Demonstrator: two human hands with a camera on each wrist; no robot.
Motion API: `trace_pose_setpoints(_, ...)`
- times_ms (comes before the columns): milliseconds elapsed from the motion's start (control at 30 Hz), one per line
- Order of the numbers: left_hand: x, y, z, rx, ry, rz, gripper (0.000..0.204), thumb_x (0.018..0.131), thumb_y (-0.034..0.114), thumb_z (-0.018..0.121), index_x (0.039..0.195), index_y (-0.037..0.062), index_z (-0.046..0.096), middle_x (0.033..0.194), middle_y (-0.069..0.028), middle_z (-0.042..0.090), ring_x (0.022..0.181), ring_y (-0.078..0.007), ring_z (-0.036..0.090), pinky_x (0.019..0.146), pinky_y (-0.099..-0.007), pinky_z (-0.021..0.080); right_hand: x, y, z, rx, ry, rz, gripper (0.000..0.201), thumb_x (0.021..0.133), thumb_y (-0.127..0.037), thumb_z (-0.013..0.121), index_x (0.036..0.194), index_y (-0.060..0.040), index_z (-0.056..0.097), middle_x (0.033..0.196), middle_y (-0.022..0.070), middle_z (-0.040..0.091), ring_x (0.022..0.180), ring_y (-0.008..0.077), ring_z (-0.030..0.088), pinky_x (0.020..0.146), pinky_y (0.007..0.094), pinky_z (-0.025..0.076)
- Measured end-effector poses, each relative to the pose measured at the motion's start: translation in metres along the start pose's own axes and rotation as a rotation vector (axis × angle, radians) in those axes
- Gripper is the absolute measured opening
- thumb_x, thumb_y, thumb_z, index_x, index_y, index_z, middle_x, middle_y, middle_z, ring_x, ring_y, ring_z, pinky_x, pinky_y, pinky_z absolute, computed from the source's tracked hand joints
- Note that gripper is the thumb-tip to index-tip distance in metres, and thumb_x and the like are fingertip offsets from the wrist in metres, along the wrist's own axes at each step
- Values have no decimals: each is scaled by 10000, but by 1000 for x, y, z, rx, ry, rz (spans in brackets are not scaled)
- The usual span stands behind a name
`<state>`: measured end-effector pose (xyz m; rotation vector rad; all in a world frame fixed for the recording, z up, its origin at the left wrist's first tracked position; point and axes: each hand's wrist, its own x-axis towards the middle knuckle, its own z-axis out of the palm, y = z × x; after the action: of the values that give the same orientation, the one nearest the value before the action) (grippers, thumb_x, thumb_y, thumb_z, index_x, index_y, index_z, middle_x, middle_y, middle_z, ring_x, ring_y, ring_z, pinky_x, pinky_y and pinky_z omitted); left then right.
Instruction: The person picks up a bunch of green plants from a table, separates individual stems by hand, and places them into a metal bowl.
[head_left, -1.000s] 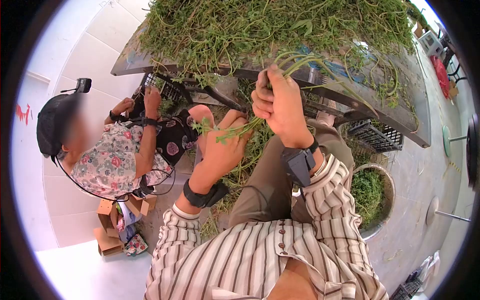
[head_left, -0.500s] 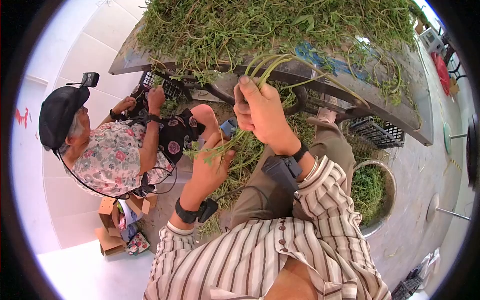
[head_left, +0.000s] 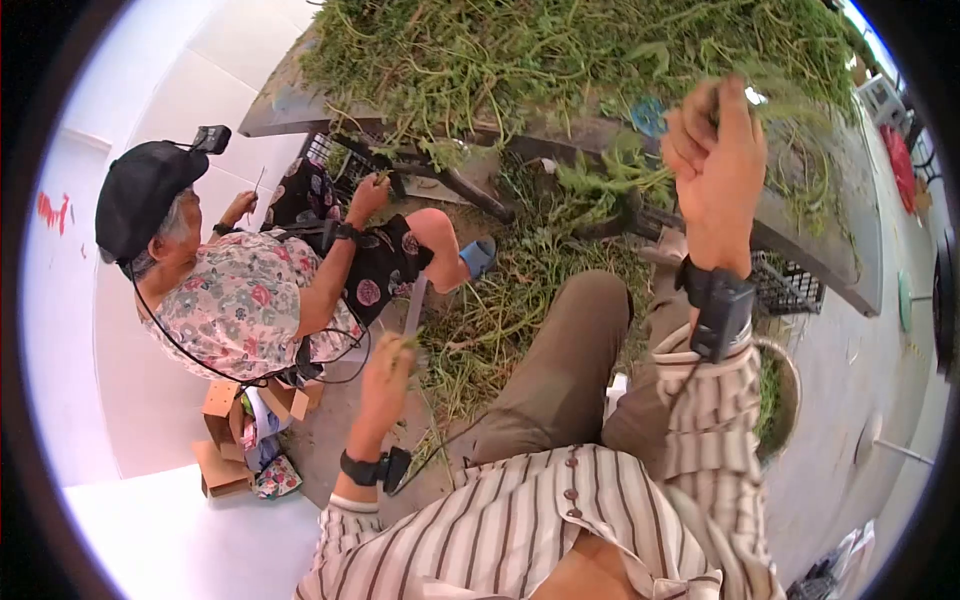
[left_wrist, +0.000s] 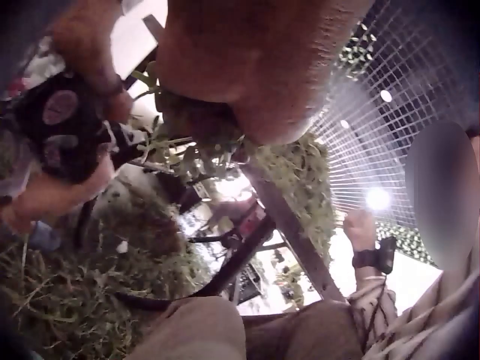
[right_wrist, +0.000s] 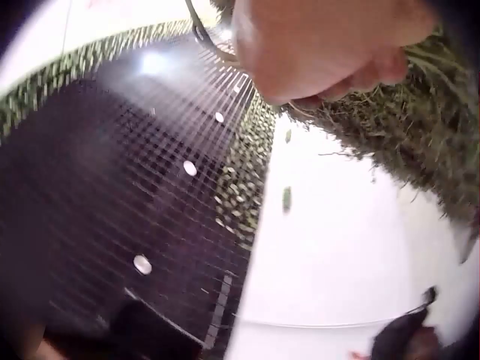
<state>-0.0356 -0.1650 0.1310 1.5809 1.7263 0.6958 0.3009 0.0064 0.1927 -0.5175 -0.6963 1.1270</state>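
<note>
My right hand (head_left: 718,165) is raised over the front edge of the table and grips a bunch of green leafy stems (head_left: 625,182). The leafy ends stick out to its left, and blurred stems trail to its right. Low on the left, my left hand (head_left: 385,385) holds small green sprigs at its fingertips. In the left wrist view, leaves (left_wrist: 199,154) show under that hand's fingers. A big heap of the same greens (head_left: 560,60) covers the table (head_left: 800,235).
More stems (head_left: 480,350) lie on the floor between my legs and a seated person (head_left: 240,300) on the left. Black crates (head_left: 785,285) stand under the table. A round tub (head_left: 790,400) of greens is on my right, and cardboard boxes (head_left: 225,440) sit at the lower left.
My hands have moved apart. The right hand has swung up and right with the stems, while the left has dropped down and to the left, off the bunch.
</note>
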Motion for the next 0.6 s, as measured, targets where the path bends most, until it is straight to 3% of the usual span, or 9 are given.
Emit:
trace_pose_setpoints(33, 0, -6, -6, -7, -13, -1, 227, 925, 139, 412, 1004, -25, 547, 910, -126, 512, 819, -286, 519, 733, -349, 420, -4, -2, 9, -44, -19, 5, 302, 925, -319, 481, 765, -63, 496, 532, -13, 412, 413, 68, 354, 363, 220, 250)
trace_pose_setpoints(100, 2, -8, -10, 231, 67, 203, 231, 930, 139, 403, 1019, -19, 545, 902, -75, 500, 806, -199, 500, 717, -306, 411, -13, 17, 19, -104, 0, 66, 308, 919, -338, 501, 787, -60, 480, 532, -26, 369, 402, 55, 309, 354, 215, 220)
trace_pose_setpoints(133, 5, -1, -6, 231, 76, 197, 231, 930, 139, 403, 1019, -19, 545, 902, -75, 500, 806, -199, 500, 717, -306, 411, -19, 29, 19, -101, -10, 70, 308, 919, -338, 501, 787, -60, 480, 532, -26, 369, 402, 55, 309, 354, 215, 220)
trace_pose_setpoints(200, 17, 27, 5, 104, 106, 387, 194, 934, 125, 402, 926, -7, 544, 840, -67, 480, 709, -143, 468, 677, -263, 398, -30, 44, 20, -8, -61, 191, 306, 917, -340, 505, 787, -65, 472, 537, -34, 363, 405, 54, 299, 357, 210, 213)
trace_pose_setpoints(233, 17, 40, 7, -88, 10, 164, 213, 945, 146, 394, 926, -4, 544, 758, -50, 477, 678, -124, 455, 662, -265, 393, -32, 44, 19, -11, -93, 187, 313, 913, -343, 512, 779, -64, 470, 534, -36, 358, 409, 54, 300, 362, 215, 216)
trace_pose_setpoints(367, 38, 38, 31, -344, 106, 232, 291, 958, 226, 378, 971, -8, 551, 736, -29, 490, 660, -105, 433, 635, -260, 390, -38, 32, 10, -37, -63, 182, 313, 929, -342, 487, 783, -65, 483, 544, -51, 315, 437, 41, 278, 390, 208, 229)
trace_pose_setpoints(433, 42, 56, 40, -442, 160, 158, 221, 934, 207, 452, 854, 14, 526, 657, 22, 448, 582, -68, 401, 554, -227, 364, -39, 33, 2, -40, -53, 170, 318, 931, -347, 484, 786, -64, 483, 547, -54, 316, 441, 39, 278, 396, 209, 232)
trace_pose_setpoints(533, 48, 83, 64, -560, 183, 108, 206, 905, 213, 521, 849, 15, 531, 653, 48, 434, 560, -50, 375, 521, -215, 343, -44, 32, 3, -38, -22, 156, 334, 908, -352, 515, 738, -68, 466, 525, -36, 353, 409, 55, 301, 372, 221, 241)
trace_pose_setpoints(600, 55, 82, 74, -455, 176, 173, 204, 877, 193, 574, 935, -2, 572, 673, 54, 455, 592, -45, 399, 541, -214, 356, -47, 31, 5, -27, -24, 159, 330, 911, -348, 510, 743, -68, 465, 528, -35, 354, 411, 54, 301, 374, 218, 244)
